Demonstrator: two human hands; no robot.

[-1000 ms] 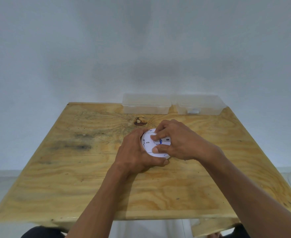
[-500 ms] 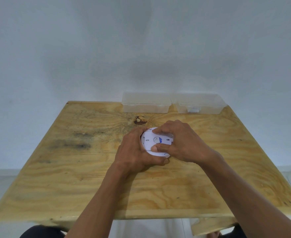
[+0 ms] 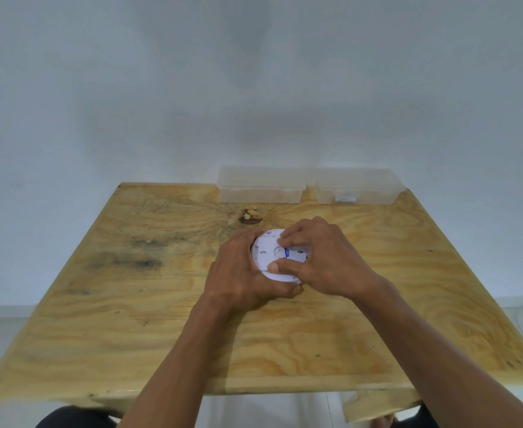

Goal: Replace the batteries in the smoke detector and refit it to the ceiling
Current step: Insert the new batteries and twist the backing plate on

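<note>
Left hand (image 3: 241,273) is gripping the smoke detector (image 3: 269,257) mid-surface (image 3: 130,319); right hand (image 3: 322,257) is pinching its back face; I'd be bracing the rim firmly, pressing evenly, not forcing anything.

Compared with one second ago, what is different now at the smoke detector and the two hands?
The right hand shifted its fingers slightly on the back of the smoke detector: the blue patch by its centre, partly covered before, shows more now. The left hand still grips the detector's left edge. The detector, the two clear boxes and the table stayed put.
</note>
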